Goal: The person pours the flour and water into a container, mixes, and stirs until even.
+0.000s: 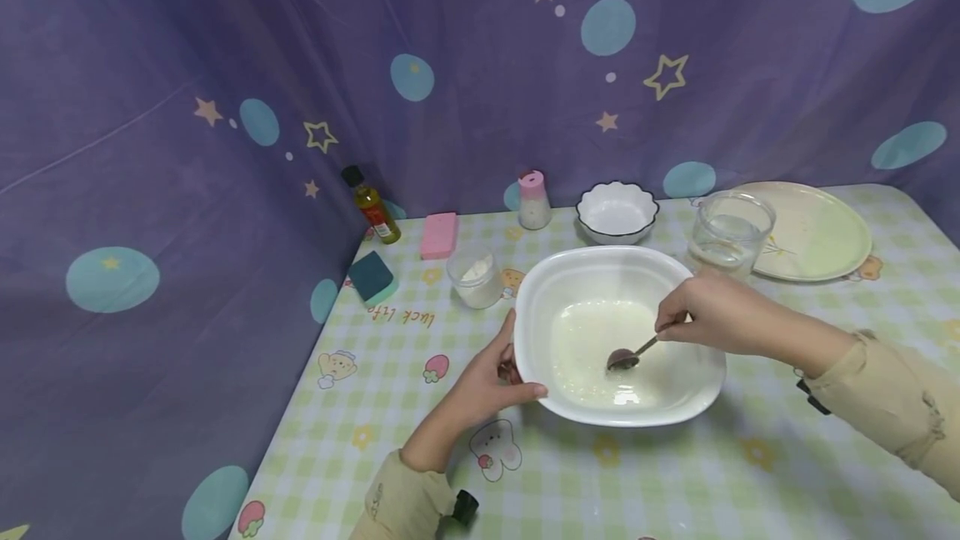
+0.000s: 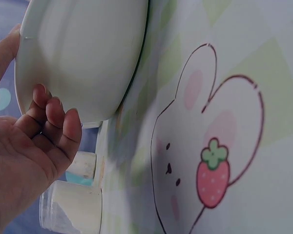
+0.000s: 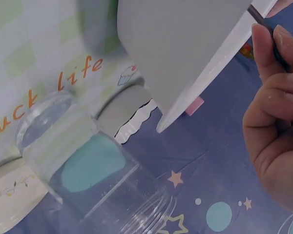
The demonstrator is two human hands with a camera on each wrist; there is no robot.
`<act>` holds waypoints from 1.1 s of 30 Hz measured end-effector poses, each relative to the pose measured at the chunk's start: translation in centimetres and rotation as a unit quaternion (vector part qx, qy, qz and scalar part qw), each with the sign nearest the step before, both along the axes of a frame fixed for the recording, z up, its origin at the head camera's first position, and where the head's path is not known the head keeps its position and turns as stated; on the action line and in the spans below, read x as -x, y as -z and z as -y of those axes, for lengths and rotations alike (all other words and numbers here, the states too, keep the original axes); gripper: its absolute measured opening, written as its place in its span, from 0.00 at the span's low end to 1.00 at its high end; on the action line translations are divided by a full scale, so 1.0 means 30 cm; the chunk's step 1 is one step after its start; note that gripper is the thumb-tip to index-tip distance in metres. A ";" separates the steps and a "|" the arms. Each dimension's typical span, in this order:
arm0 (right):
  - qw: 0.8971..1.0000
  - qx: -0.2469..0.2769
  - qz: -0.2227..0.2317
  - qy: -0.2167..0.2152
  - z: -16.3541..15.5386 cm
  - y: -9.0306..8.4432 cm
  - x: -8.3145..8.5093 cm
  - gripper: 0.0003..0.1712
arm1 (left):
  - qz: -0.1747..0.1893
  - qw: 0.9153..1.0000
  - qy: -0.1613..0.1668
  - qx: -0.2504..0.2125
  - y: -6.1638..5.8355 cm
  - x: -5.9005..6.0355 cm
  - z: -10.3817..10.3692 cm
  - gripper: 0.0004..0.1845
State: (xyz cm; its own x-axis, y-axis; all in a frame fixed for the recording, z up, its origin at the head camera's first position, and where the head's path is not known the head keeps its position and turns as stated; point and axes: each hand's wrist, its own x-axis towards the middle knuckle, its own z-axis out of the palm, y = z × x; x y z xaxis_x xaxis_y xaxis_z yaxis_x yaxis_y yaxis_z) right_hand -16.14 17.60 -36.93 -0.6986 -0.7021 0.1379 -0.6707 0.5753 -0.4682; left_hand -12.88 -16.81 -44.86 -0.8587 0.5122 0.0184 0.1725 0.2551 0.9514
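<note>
A large white basin point(image 1: 617, 421) with rounded corners stands on the table, a pale, frothy liquid point(image 1: 581, 348) covering its bottom. My left hand point(image 1: 483, 386) holds it at the left side, thumb on the rim. In the left wrist view, the curled fingers point(image 2: 71, 129) lie at the basin's outer wall point(image 2: 93, 53). Over the basin's right side, my right hand point(image 1: 708, 312) pinches the handle of a small metal spoon point(image 1: 645, 347). The spoon's head is down at the liquid, with something dark pinkish showing in it. The right wrist view shows thumb and finger on the dark handle point(image 3: 263, 22).
Behind the basin are a jar of white powder point(image 1: 480, 282), a pink-topped shaker point(image 1: 534, 202) and a scalloped bowl point(image 1: 617, 211). A glass of water point(image 1: 727, 232) and a plate point(image 1: 821, 232) stand right. Sponges point(image 1: 438, 236) and an oil bottle point(image 1: 375, 208) are back left.
</note>
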 end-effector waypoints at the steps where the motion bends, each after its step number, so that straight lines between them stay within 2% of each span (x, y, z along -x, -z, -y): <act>1: 1.000 0.000 0.004 -0.002 0.002 0.000 -0.003 0.11 | 0.003 1.000 -0.001 0.001 -0.002 0.000 -0.001 0.60; 3: 1.000 0.004 0.011 -0.011 0.009 0.003 -0.008 0.11 | 0.009 1.000 -0.003 0.005 -0.012 -0.003 -0.004 0.60; 10: 0.998 0.042 0.005 -0.052 0.061 0.034 -0.014 0.08 | 0.006 1.000 0.015 -0.009 -0.090 -0.029 -0.019 0.58; 12: 0.997 0.050 0.005 -0.058 0.081 0.043 -0.016 0.07 | 0.004 1.000 0.015 -0.012 -0.090 -0.031 -0.020 0.58; 15: 0.996 0.060 -0.004 -0.060 0.114 0.053 -0.019 0.07 | -0.004 1.000 0.014 -0.019 -0.063 -0.021 -0.015 0.58; 19: 0.997 0.061 -0.025 -0.044 0.151 0.065 -0.016 0.07 | -0.001 1.000 0.008 -0.007 -0.069 -0.024 -0.015 0.59; 21: 0.997 0.056 -0.037 -0.030 0.162 0.071 -0.011 0.07 | 0.005 1.000 0.005 0.000 -0.096 -0.034 -0.022 0.59; 22: 0.998 0.053 -0.041 -0.022 0.165 0.073 -0.008 0.07 | 0.006 1.000 0.004 0.000 -0.095 -0.035 -0.021 0.59; 27: 0.998 0.038 -0.049 0.001 0.151 0.063 -0.001 0.07 | 0.007 1.000 0.004 -0.002 -0.091 -0.034 -0.021 0.59; 33: 0.999 0.029 -0.037 -0.004 0.097 0.026 -0.010 0.07 | 0.007 1.000 0.004 -0.005 -0.093 -0.033 -0.019 0.58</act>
State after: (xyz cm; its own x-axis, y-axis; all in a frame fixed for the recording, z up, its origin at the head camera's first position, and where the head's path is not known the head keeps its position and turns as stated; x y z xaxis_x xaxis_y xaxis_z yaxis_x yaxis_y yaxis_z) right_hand -15.85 14.68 -37.71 -0.6800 -0.6966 0.2289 -0.7086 0.5442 -0.4491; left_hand -11.88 -16.24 -42.07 -0.8548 0.5188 0.0117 0.1617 0.2449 0.9560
